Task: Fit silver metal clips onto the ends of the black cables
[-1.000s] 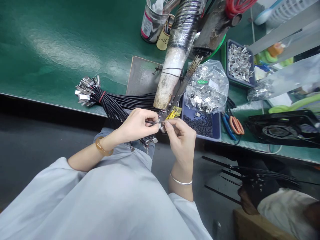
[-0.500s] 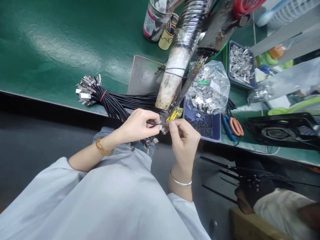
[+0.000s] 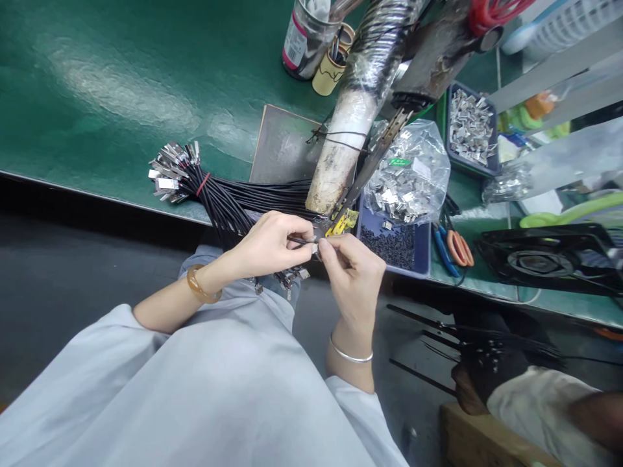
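Observation:
My left hand (image 3: 277, 243) is closed in a pinch on a thin black cable (image 3: 298, 240) whose end points right. Against that end, my right hand (image 3: 354, 267) is also pinched; whatever its fingertips hold is too small to make out. Just above the fingertips are a yellow part (image 3: 341, 224) and the lower end of a heat gun's metal nozzle (image 3: 365, 175). A bundle of black cables (image 3: 226, 201) with metal connectors (image 3: 170, 175) lies left of my hands, tied by a red band. More cable ends (image 3: 289, 277) hang below my left hand.
A wrapped duct (image 3: 335, 146) slants down beside the nozzle. To the right are a bag of metal shells (image 3: 406, 175), a blue tray (image 3: 422, 256) of small black pieces, pliers (image 3: 452, 250) and a black fan (image 3: 545, 259). A co-worker's sleeve (image 3: 540, 395) shows at lower right.
My right hand has moved slightly left, so its fingertips now meet those of my left hand at the cable end. The left hand has barely moved.

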`<state>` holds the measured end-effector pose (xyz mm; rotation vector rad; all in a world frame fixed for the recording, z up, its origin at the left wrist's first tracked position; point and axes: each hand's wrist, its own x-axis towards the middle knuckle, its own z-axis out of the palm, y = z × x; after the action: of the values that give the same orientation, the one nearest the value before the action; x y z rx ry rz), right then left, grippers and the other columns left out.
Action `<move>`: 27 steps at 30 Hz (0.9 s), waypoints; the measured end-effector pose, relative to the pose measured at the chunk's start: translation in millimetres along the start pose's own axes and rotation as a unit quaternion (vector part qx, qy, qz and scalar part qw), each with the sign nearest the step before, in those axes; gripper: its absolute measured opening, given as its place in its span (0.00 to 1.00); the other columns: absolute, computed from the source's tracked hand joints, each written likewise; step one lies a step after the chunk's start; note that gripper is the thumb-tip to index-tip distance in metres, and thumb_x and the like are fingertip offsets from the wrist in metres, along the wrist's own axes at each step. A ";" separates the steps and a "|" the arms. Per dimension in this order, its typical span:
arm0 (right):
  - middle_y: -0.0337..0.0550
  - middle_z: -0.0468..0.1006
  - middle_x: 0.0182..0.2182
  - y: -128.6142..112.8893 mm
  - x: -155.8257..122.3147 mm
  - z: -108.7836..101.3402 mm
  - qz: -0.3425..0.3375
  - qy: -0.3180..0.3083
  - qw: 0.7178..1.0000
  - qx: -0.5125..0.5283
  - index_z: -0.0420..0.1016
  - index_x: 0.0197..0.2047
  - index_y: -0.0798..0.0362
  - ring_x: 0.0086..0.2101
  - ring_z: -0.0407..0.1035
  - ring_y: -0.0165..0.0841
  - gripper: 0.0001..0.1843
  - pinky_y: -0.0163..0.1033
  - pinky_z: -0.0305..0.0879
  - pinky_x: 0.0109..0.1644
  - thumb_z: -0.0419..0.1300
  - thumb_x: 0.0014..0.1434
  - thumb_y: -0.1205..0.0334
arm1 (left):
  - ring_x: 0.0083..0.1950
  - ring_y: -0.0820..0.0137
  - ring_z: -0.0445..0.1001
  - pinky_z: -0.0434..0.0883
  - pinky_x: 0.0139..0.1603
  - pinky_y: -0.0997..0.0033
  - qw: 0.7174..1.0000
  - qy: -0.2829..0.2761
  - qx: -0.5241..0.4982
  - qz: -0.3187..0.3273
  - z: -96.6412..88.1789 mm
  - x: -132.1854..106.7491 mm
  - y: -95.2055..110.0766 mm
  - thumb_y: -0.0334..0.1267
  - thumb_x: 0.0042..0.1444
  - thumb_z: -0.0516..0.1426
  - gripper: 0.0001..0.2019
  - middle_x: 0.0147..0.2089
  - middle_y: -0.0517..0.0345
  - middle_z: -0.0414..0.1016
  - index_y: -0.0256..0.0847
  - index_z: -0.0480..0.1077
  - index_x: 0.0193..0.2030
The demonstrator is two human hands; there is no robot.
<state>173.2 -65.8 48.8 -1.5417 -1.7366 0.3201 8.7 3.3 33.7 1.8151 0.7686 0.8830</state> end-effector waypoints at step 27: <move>0.38 0.82 0.30 3.4 -4.9 -1.2 0.127 0.046 0.974 0.181 0.83 0.35 0.48 0.23 0.67 0.26 0.03 0.31 0.58 0.22 0.68 0.58 0.60 | 0.25 0.78 0.61 0.57 0.27 0.76 0.999 0.010 -0.037 -0.001 -6.0 -2.9 6.2 0.33 0.57 0.61 0.07 0.25 0.63 0.69 0.36 0.79 0.30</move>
<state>176.3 -70.0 45.6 -1.4785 -1.3228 0.6473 2.9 1.6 40.4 1.7433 0.7404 0.9180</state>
